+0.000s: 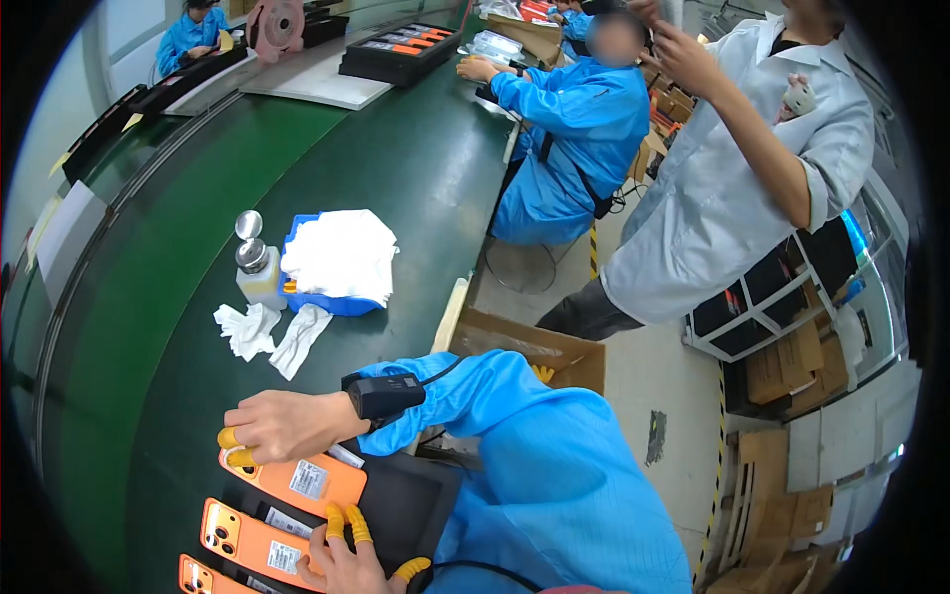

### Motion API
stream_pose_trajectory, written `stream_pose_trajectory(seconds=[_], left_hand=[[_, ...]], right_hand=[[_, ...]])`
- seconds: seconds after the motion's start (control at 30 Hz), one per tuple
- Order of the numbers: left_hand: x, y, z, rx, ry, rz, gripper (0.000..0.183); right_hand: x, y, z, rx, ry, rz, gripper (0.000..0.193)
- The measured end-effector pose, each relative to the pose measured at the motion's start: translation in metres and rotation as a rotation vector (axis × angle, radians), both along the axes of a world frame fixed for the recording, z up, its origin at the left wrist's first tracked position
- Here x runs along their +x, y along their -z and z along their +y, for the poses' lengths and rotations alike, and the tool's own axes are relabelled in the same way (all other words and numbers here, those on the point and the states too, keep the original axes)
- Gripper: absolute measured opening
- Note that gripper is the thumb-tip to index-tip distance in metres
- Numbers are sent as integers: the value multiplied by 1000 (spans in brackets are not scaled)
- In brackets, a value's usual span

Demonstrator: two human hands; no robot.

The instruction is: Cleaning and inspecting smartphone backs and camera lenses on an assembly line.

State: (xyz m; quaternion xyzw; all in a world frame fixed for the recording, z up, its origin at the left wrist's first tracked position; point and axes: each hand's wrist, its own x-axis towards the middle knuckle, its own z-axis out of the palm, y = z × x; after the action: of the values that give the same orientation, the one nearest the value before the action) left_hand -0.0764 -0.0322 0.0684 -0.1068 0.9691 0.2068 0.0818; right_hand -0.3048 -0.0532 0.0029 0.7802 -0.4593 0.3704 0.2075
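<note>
Three orange phones lie backs up in a black tray (419,500), each with a white label. At the topmost phone (330,473), my right hand (287,428) pinches a small white wipe (234,453) against the camera corner. Yellow finger cots cover those fingertips. My left hand (351,566) rests two cot-covered fingers on the lower edge of the same phone, the fingers spread apart. Below are the middle phone (252,540) and another phone (201,578), which the lower edge of the picture cuts off.
Beyond my right hand stand a blue bin (346,309) of white cloths, a pump bottle (259,272) and crumpled wipes (247,331). A cardboard box (554,356) sits beside the green table (416,247). Seated co-worker (574,119) and standing person (732,188) are nearby.
</note>
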Motion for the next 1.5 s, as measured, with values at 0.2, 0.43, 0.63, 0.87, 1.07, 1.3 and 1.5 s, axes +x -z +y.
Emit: stream_pose_trajectory(seconds=[0.2,0.43,0.63,0.87,1.07,1.3,1.5], left_hand=[[8,-3,6,-3,-57,3,89],[9,17,7,-71,-9,101,76],[9,17,5,-15,-91,130,51],[15,22,7,-60,-53,120,28],[15,22,6,-10,-43,103,26],[12,21,8,-48,-48,126,25],[13,23,10,-66,-60,134,27]], right_hand=[[7,3,2,56,-20,-15,16],[1,-6,9,136,38,43,28],[-5,-11,11,207,31,3,31],[7,-11,9,241,3,19,29],[3,-9,15,247,-20,-15,28],[2,-7,13,206,-55,49,32],[-3,-3,16,200,-30,-9,31]])
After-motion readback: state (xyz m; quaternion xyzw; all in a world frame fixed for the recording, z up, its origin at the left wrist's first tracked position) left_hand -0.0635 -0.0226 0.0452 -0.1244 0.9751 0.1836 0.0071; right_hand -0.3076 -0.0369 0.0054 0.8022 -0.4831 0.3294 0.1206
